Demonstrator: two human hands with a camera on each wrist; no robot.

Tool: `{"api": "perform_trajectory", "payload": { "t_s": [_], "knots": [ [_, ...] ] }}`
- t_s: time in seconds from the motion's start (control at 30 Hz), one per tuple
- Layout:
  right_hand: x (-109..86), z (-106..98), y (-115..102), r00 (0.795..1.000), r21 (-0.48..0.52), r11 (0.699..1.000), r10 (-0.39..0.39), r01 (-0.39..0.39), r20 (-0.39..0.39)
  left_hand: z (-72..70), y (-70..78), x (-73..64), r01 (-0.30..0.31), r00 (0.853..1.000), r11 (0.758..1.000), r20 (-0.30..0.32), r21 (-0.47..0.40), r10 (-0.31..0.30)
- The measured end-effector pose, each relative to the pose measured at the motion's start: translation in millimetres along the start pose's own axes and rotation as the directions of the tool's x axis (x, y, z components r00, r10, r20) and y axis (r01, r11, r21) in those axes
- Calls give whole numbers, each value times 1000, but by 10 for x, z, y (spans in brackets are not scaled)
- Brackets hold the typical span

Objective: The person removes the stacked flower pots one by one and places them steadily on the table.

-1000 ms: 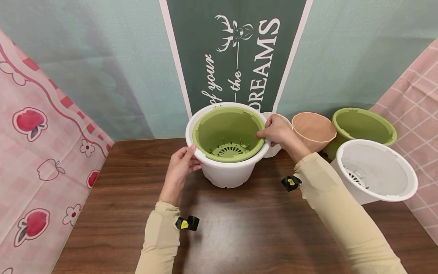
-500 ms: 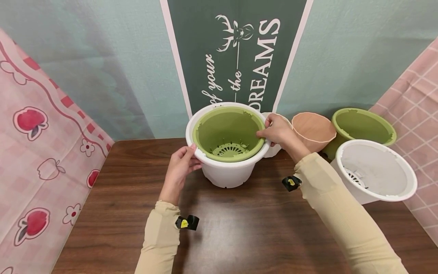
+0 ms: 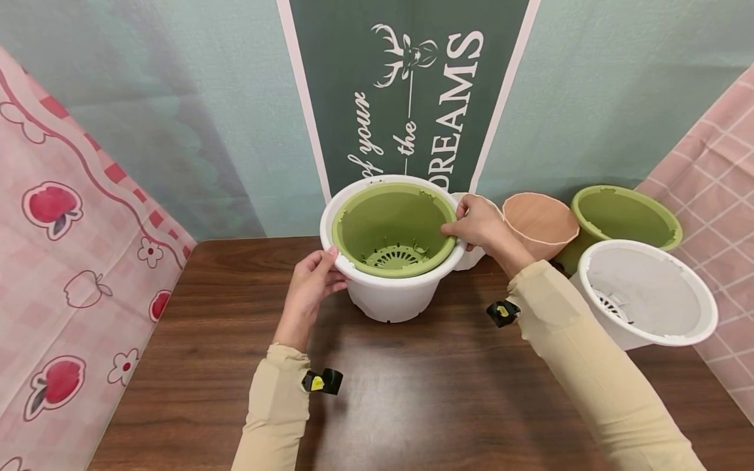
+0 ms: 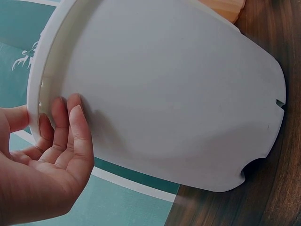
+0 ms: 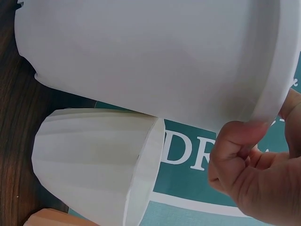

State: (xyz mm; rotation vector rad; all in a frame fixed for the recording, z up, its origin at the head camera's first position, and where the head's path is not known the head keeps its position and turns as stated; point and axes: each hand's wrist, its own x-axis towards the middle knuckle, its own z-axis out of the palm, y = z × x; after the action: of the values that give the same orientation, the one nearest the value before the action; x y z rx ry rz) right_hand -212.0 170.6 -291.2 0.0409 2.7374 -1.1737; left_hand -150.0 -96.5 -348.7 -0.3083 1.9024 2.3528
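A large white plastic flower pot (image 3: 391,301) stands on the wooden table, and a green flower pot (image 3: 393,212) with a slotted base sits nested inside it. My left hand (image 3: 309,288) grips the white pot's rim at the left, thumb on top and fingers under the lip. In the left wrist view, those fingers (image 4: 81,136) bend up against the pot's outer wall. At the opposite side my right hand (image 3: 484,229) holds the rim, its thumb reaching over to the green pot's edge. The right wrist view shows a curled finger (image 5: 235,146) beneath the white lip.
Right of the nested pair stand a small white faceted pot (image 5: 94,150), partly hidden by the right hand, and a peach faceted pot (image 3: 538,222). Another green pot (image 3: 627,212) and a tilted white pot (image 3: 660,294) are farther right. A printed cloth (image 3: 235,131) hangs behind the table.
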Motion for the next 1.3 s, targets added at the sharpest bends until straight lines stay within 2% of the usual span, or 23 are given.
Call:
{"api": "perform_trajectory", "payload": {
  "t_s": [0.27, 0.53, 0.9, 1.3],
  "knots": [
    [-2, -10, 12, 1000, -5, 1000, -29, 29, 1, 3, -6, 1, -6, 1000, 1000, 2, 4, 6],
    [8, -9, 18, 1000, 5, 1000, -12, 12, -10, 2, -16, 1, -12, 1000, 1000, -1, 0, 12],
    [3, -15, 27, 1000, -16, 1000, -26, 26, 4, 3, -20, -4, -6, 1000, 1000, -2, -12, 6],
    [8, 3, 54, 999, 19, 999, -51, 51, -8, 4, -8, -6, -7, 1000, 1000, -2, -1, 7]
  ]
}}
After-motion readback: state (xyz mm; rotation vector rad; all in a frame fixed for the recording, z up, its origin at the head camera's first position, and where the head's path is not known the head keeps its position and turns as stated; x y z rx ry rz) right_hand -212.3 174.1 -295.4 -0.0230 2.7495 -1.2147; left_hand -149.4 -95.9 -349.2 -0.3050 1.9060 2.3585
